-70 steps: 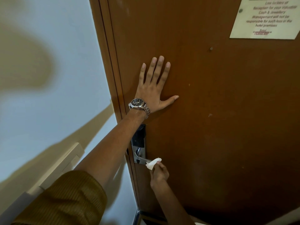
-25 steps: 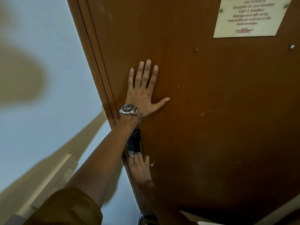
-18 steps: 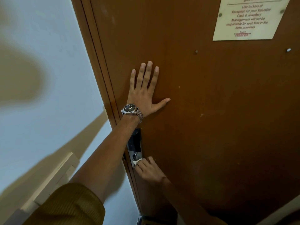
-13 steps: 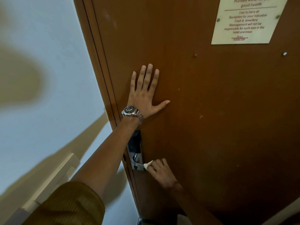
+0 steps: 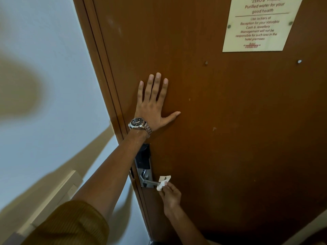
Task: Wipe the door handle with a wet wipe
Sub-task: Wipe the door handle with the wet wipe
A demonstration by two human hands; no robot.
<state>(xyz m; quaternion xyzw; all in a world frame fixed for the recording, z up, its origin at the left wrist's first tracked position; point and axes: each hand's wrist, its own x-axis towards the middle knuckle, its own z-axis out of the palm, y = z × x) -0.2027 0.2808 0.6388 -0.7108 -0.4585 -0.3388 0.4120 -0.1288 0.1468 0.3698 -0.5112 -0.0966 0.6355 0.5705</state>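
Observation:
A silver lever door handle sticks out of a metal lock plate near the left edge of a brown wooden door. My right hand pinches a small white wet wipe around the free end of the lever. My left hand, with a wristwatch on it, lies flat on the door above the lock, fingers spread and pointing up, holding nothing. My left forearm crosses in front of the lock plate's left side.
A cream notice with red print is pinned to the door at the upper right. The door frame runs down the left, with a pale wall beside it. A white switch box sits low on the wall.
My right hand has slid the wipe from the lock plate out along the lever to its free end. The left hand has stayed flat on the door.

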